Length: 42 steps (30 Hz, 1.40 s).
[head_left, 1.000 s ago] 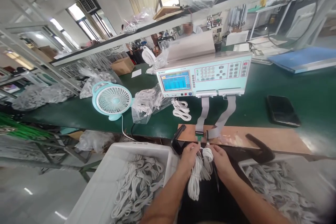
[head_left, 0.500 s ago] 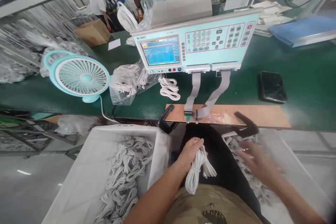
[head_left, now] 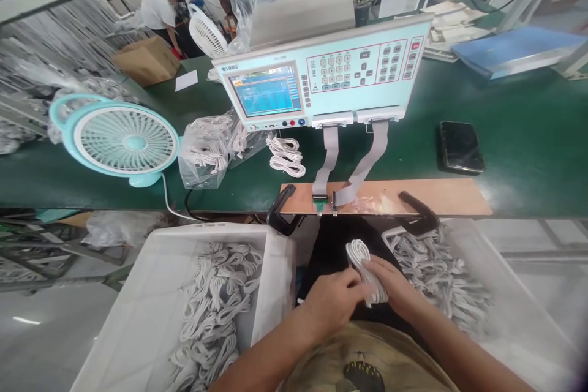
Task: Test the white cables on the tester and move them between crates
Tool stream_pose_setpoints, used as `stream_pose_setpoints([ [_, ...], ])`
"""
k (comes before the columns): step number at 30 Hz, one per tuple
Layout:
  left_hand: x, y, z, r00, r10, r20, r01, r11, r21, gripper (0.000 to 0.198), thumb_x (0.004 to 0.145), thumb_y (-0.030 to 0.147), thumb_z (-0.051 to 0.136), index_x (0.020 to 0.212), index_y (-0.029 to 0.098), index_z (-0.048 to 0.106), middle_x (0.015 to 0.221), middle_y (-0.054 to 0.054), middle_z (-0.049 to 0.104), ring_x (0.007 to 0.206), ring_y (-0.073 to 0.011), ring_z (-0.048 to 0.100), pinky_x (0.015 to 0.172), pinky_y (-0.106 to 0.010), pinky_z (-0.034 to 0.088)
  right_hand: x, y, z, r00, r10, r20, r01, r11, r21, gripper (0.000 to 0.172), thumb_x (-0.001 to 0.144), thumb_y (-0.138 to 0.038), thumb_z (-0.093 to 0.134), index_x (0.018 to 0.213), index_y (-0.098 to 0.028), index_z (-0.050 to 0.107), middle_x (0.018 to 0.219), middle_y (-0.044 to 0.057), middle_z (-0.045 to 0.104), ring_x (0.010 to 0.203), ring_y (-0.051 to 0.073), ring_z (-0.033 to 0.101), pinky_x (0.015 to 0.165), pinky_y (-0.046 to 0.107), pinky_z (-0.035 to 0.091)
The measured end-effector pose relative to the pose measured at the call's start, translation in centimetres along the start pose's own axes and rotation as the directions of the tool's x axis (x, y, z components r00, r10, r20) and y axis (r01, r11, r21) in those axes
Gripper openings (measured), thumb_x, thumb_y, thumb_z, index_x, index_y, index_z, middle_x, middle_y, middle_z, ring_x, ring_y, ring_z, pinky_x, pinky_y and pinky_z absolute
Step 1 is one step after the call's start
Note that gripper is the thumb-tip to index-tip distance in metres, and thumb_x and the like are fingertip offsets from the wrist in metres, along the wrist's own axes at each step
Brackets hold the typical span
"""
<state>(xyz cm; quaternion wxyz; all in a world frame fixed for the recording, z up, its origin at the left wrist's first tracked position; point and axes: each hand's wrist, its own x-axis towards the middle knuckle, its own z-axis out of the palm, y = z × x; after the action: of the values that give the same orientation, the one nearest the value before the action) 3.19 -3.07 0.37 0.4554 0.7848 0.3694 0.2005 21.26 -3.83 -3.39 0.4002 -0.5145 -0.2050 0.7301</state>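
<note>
A coiled bundle of white cable (head_left: 359, 252) is held up over my lap, between both hands. My right hand (head_left: 390, 282) is wrapped around its right side. My left hand (head_left: 333, 299) is curled in against the bundle's lower left side, its fingertips blurred over the strands. A small white end (head_left: 301, 301) shows at the outer edge of my left hand; what it belongs to is hidden. To the left stands a white bin (head_left: 138, 300) with many coiled cables (head_left: 215, 300). Another white bin (head_left: 509, 282) with cables (head_left: 441, 269) is at my right.
A light-blue tester (head_left: 316, 82) stands on the green table (head_left: 519, 153), with two grey ribbon cables (head_left: 374, 150) running to a clamped wooden board (head_left: 445, 193). Nearby are a fan (head_left: 133, 144), a bagged cable lot (head_left: 204, 153), a loose cable coil (head_left: 285, 158) and a black phone-like object (head_left: 460, 146).
My right hand has come from the right bin to my lap and now grips the cable bundle. My left hand has turned inward over the bundle. The view has shifted slightly.
</note>
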Motion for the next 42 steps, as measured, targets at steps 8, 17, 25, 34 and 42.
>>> stream_pose_setpoints([
  [8,0.3,0.2,0.1,0.995,0.062,0.076,-0.063,0.998,0.008,0.023,0.086,0.023,0.053,0.099,0.03,0.071,0.09,-0.009,0.065,0.079,-0.0214,0.058,0.07,-0.029,0.043,0.1,0.0,0.9,0.986,0.014,0.169,-0.011,1.0,-0.02,0.039,0.074,-0.052,0.072,0.089,-0.018,0.064,0.074,0.002,0.06,0.063,0.016,0.056,0.055,0.024,0.043],
  [17,0.8,-2.1,3.5,0.762,-0.558,-0.329,0.218,0.7,-0.68,0.013,0.08,0.03,0.06,0.077,0.018,0.054,0.067,0.002,0.051,0.061,-0.0111,0.046,0.061,-0.021,0.039,0.2,0.3,0.1,0.693,-0.573,0.438,0.699,0.383,-0.604,0.02,0.092,-0.029,0.05,0.107,-0.022,0.061,0.101,0.01,0.055,0.096,0.023,0.053,0.085,0.036,0.045],
  [25,1.6,-2.7,0.9,0.735,-0.671,-0.097,0.195,0.346,-0.918,0.028,0.068,0.033,0.073,0.073,0.016,0.053,0.055,0.005,0.047,0.048,-0.0058,0.038,0.048,-0.018,0.031,-0.7,-3.8,1.0,0.611,-0.247,0.753,0.774,0.39,-0.5,0.03,0.099,-0.021,0.038,0.119,-0.025,0.059,0.102,0.008,0.056,0.092,0.018,0.057,0.079,0.027,0.046],
  [34,4.0,-1.5,-0.8,0.756,-0.59,-0.283,0.06,0.493,-0.868,0.027,0.068,0.034,0.073,0.071,0.016,0.053,0.062,0.005,0.049,0.056,-0.0076,0.043,0.056,-0.02,0.035,2.8,-3.9,3.3,0.673,-0.589,0.447,0.731,0.439,-0.522,0.027,0.097,-0.033,0.042,0.077,-0.02,0.053,0.073,0.002,0.05,0.067,0.016,0.048,0.063,0.026,0.04],
  [42,4.8,-3.9,-2.0,0.777,-0.446,-0.444,0.044,0.742,-0.669,0.018,0.074,0.032,0.065,0.074,0.015,0.058,0.065,0.003,0.052,0.062,-0.0108,0.046,0.062,-0.021,0.037,6.0,-4.8,5.2,0.854,-0.489,0.179,0.516,0.752,-0.41,0.041,0.077,-0.057,0.064,0.069,-0.016,0.065,0.066,0.002,0.056,0.065,0.018,0.049,0.061,0.027,0.04],
])
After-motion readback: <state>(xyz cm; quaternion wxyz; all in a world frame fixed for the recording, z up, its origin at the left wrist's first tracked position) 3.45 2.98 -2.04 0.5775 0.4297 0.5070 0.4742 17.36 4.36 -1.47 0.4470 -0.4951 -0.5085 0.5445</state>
